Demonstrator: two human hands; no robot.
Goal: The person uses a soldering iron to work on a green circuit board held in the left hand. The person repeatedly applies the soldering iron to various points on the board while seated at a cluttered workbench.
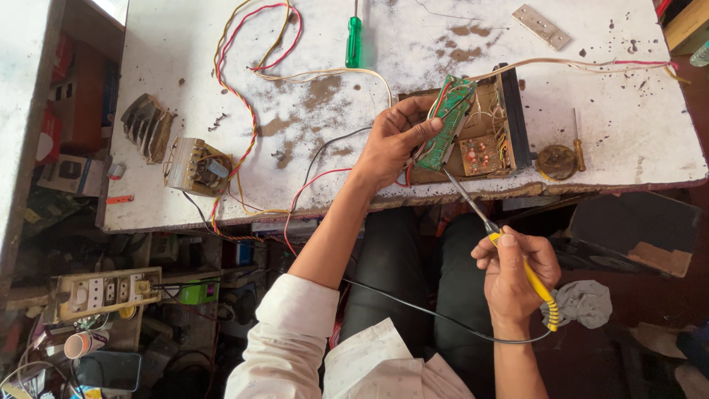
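While the left hand (395, 140) pinches a narrow green circuit board (449, 123) between thumb and curled fingers, tilting it up on edge, the right hand (513, 266) grips a yellow-handled soldering iron (509, 247) in a closed, pen-like hold, its metal tip angled up toward the lower end of the board. The board stands just over an open wooden-sided box (480, 129) of electronics at the near edge of a stained white workbench (628, 111); thin wires run from the board into the box, where a small brown board with red parts lies flat. A black cord trails from the iron's handle, looping past the person's lap and white sleeve. On the bench, a green-handled screwdriver (354, 41) lies well apart at the far side, beside a long tangle of red, yellow and cream wires (244, 96) that leads to a small transformer (196, 166) at the left. A finned grey metal heat sink (148, 127) sits just beyond the transformer. To the right of the box lie a round brass-coloured disc (555, 161) and a small yellow-handled screwdriver (578, 144), touching or nearly so. A flat perforated metal strip (541, 26) rests near the far right. Below the bench at the left, a socket board (103, 292) sits among clutter, and a grey rag (587, 303) lies near the right wrist.
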